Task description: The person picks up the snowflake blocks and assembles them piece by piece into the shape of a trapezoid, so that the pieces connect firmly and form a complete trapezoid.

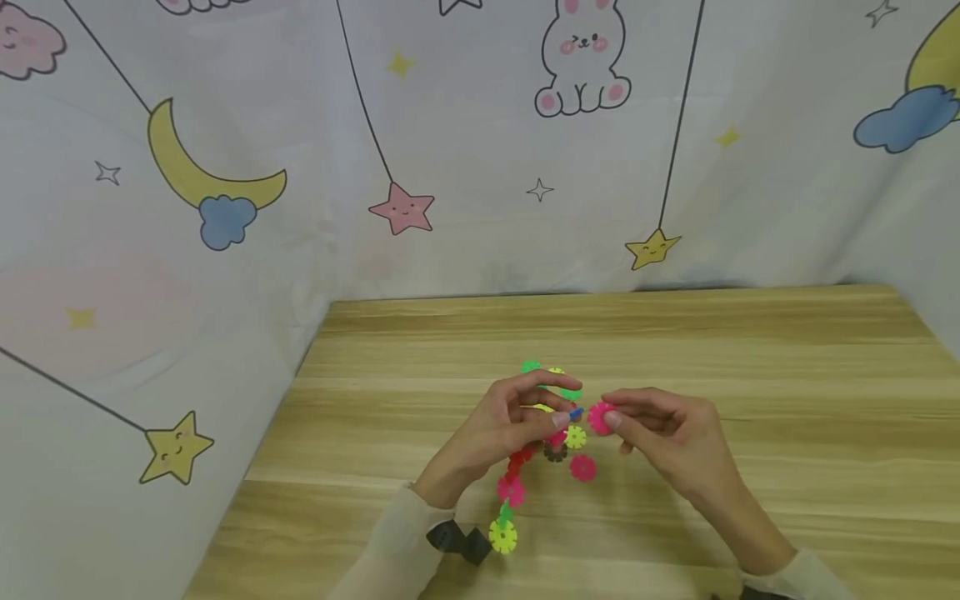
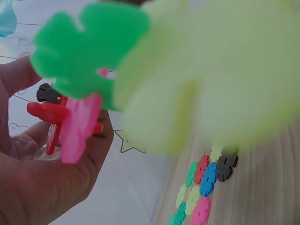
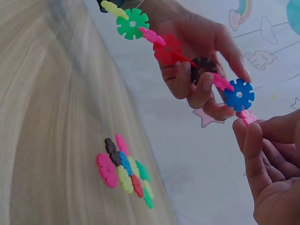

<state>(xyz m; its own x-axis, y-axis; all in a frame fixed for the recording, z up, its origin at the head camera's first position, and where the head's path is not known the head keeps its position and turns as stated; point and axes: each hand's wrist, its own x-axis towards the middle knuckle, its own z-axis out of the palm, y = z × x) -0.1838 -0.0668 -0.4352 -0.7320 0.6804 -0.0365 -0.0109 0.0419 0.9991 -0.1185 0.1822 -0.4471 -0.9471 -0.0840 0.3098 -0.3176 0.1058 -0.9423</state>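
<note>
My left hand (image 1: pixel 498 425) grips a chain of slotted plastic discs, its fingers around the black disc (image 3: pixel 202 70) and the pink one beside it. From there the chain hangs past red, pink and green discs to a yellow disc (image 1: pixel 502 536) at the lower end. At the upper end a blue disc (image 3: pixel 239 95) sticks out past the left fingertips. My right hand (image 1: pixel 675 433) pinches a single pink disc (image 1: pixel 600 418) by its edge. In the head view a narrow gap lies between it and the blue disc; the right wrist view shows them edge to edge.
Several loose discs lie grouped on the wooden table (image 1: pixel 825 400) beyond and below the hands, among them a pink disc (image 1: pixel 582 467), a yellow disc (image 1: pixel 575 437) and a blue disc (image 2: pixel 208 179). A patterned white cloth (image 1: pixel 480 250) stands behind the table and at its sides.
</note>
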